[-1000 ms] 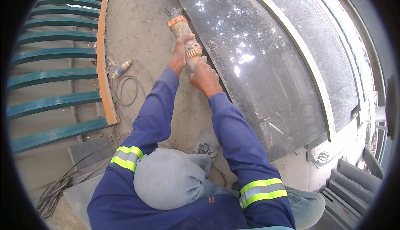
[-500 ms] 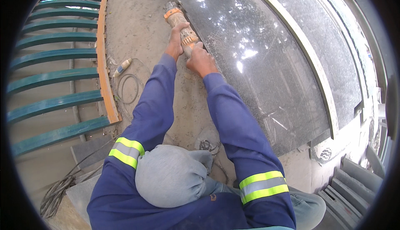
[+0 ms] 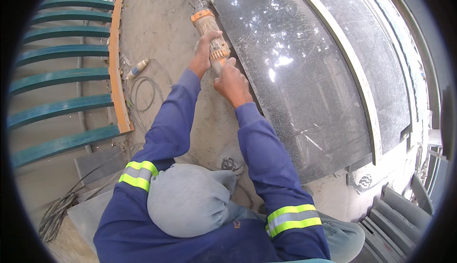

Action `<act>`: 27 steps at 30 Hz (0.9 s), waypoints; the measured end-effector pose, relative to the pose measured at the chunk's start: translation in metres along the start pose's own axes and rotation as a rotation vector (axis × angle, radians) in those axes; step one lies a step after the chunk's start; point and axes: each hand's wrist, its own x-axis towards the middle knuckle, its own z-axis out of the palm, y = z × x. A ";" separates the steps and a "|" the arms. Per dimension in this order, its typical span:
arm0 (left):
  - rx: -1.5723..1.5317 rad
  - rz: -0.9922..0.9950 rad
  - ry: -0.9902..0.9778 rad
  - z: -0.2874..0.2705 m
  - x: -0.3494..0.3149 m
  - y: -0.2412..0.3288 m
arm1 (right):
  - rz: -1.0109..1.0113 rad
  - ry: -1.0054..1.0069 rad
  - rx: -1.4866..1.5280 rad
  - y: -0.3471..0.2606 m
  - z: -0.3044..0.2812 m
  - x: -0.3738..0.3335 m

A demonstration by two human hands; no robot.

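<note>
Both my hands hold a dusty angle grinder (image 3: 207, 24) with orange bands, its head pointing away from me. My left hand (image 3: 203, 52) wraps round the middle of its body. Behind it, my right hand (image 3: 233, 85) is closed on the rear grip. The tool lies along the left edge of a dark, polished stone slab (image 3: 304, 86). Its disc cannot be made out, so I cannot tell whether it touches the slab.
Left stands a rack with teal bars (image 3: 66, 75) and an orange side rail (image 3: 115, 58). A cable connector (image 3: 137, 69) lies with coiled cable on the dusty floor. More cables (image 3: 59, 215) are bundled at lower left. Dark stone strips (image 3: 397, 220) are stacked at lower right.
The grinder and both hands have come slightly back toward me along the slab's edge. My grip on it looks the same, and the whole view has shifted a little.
</note>
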 end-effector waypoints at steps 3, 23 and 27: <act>-0.010 -0.007 0.022 -0.001 -0.005 -0.006 | 0.006 -0.052 0.037 0.000 -0.007 -0.009; -0.059 -0.004 0.024 0.002 0.018 0.008 | -0.017 0.012 -0.078 -0.005 -0.007 0.023; -0.069 -0.023 0.034 0.002 0.000 0.003 | -0.026 -0.020 -0.073 -0.005 -0.010 0.001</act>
